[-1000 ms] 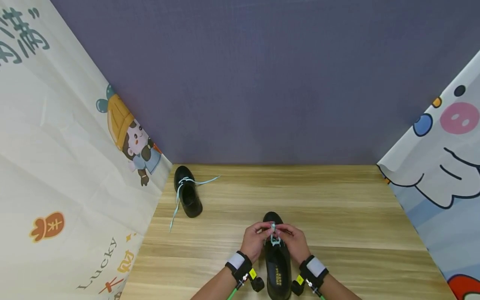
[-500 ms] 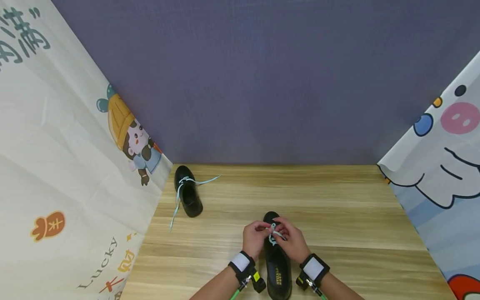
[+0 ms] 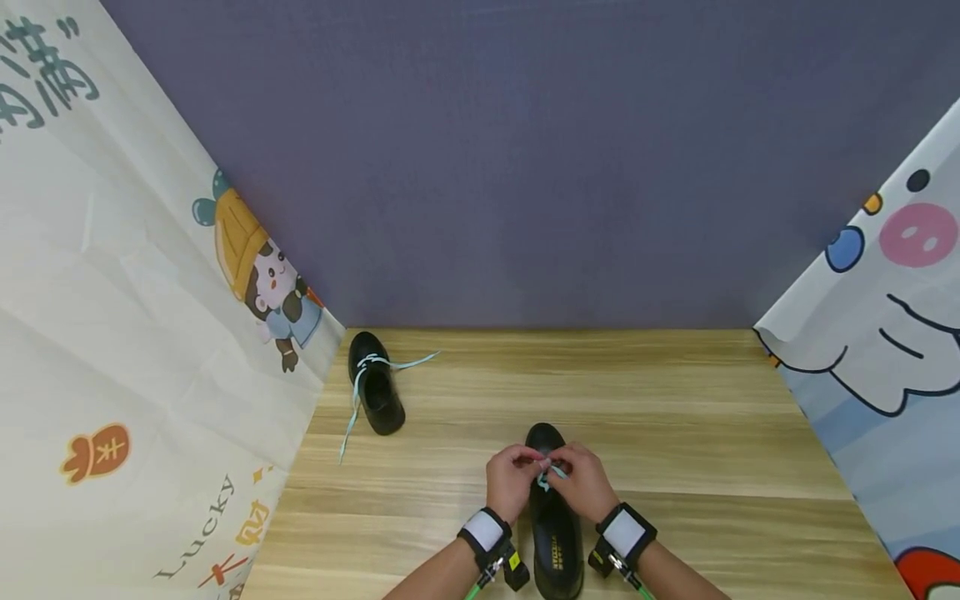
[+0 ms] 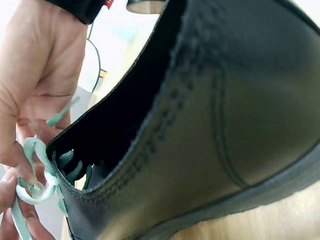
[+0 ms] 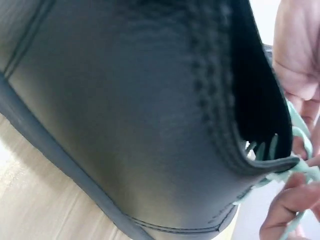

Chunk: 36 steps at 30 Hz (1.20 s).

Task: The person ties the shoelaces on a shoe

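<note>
Pinching the lace (image 4: pixel 20 219) with left grip (image 3: pixel 512 481) and right grip (image 3: pixel 589 485) over the near shoe (image 3: pixel 557 542). Might collapse the loop (image 4: pixel 44 156) by tugging unevenly or pinching too slackly.

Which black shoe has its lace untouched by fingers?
The far-left shoe: its lace ends trail loose, while left hand and right hand hold lace on the nearer shoe.

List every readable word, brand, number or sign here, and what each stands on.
"Lucky": left white cloth.
"满”": same cloth, its neighbour cut off.
Orange and red characters, same cloth: stylised or cut off, unclear.
Gold lettering inside the nearer black shoe: too small to read.
</note>
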Available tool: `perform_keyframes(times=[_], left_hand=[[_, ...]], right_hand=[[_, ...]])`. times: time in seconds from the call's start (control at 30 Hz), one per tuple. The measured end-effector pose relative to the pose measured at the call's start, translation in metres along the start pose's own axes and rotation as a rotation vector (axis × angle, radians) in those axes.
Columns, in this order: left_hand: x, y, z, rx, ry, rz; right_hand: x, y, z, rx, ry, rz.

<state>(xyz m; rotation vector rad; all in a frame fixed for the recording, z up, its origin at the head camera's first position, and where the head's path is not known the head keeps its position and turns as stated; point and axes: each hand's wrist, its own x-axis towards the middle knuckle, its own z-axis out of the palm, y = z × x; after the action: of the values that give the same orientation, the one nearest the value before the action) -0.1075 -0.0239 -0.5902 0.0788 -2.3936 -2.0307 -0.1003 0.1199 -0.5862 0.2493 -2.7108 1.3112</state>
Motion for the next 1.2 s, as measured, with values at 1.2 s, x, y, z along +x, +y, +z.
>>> perform_keyframes(times=[1.2], left_hand=[[0.006,0.012,-0.011,-0.008,-0.121,-0.071]], right_hand=[[-0.003,0.025,0.001,0.107,0.030,-0.343]])
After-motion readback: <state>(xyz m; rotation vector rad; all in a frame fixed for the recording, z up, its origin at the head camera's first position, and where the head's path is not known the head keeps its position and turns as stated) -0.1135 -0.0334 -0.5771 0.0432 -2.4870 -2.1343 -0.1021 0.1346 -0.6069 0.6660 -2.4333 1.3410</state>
